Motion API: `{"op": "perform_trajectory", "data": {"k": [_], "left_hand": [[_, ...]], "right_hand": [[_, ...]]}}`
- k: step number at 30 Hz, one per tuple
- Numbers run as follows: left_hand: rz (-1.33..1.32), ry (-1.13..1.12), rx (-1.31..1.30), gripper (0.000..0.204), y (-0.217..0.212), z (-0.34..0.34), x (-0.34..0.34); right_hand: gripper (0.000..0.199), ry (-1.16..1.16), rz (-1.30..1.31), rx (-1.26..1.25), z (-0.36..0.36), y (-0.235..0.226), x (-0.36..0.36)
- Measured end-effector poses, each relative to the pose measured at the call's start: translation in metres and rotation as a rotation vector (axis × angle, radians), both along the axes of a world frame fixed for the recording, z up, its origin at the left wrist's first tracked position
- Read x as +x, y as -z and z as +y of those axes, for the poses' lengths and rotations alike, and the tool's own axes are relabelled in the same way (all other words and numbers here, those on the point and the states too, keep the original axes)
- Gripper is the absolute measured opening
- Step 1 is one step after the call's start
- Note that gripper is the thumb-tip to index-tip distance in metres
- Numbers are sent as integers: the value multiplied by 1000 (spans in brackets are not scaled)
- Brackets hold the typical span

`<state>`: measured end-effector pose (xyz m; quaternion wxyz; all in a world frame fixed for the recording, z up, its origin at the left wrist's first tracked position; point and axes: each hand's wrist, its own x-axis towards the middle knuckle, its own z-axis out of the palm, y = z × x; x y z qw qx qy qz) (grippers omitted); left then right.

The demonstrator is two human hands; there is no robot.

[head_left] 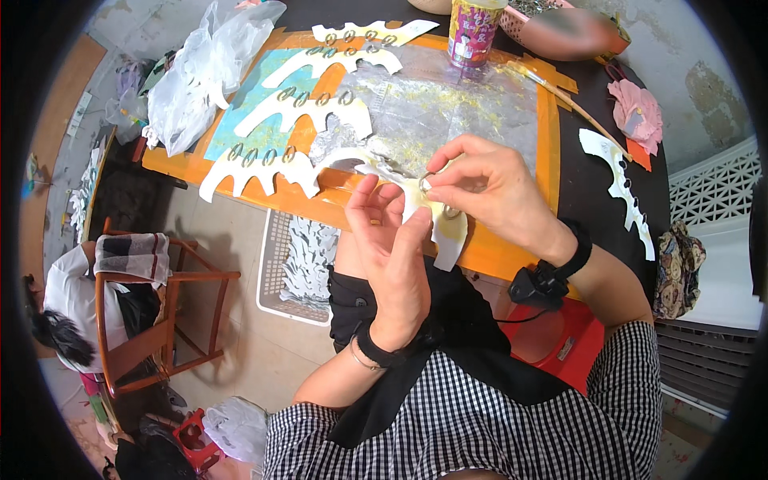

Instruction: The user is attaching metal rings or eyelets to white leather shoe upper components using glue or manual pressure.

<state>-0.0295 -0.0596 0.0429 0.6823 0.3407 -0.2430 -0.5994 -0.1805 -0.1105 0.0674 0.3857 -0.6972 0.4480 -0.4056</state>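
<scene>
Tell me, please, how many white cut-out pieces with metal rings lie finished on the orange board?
4: top piece, second, third, nearest, stacked down the orange board. Others may be hidden.

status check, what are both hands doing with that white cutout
Left hand holds white cutout from below. Right hand pinches small ring at its edge. Finished cutouts lie on orange board, nothing blocking.

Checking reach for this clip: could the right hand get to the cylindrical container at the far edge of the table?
Probably yes. The right hand pinches a small ring at the white cutout; only flat plastic sheet lies between it and the container, though it must first release its grip.
</scene>
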Motion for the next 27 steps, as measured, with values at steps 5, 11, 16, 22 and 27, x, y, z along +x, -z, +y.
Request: {"op": "perform_trajectory", "data": {"k": [5,11,16,22,27], "left_hand": [[8,123,-1,57,3,5,8],[-626,-45,-286,48,-7,20,69],[-1375,246,-705,72,-32,-38,60],[-1243,473,-516,73,-2,-51,40],[-1365,434,-511,66,-2,-52,42]], "right_hand": [[8,-99,15,34,-9,7,-15],[9,-253,295,7,-18,-4,-25],[8,-261,448,-54,-18,-4,-25],[7,-226,377,-141,-13,3,-23],[10,-204,390,-200,-8,-2,-21]]}}
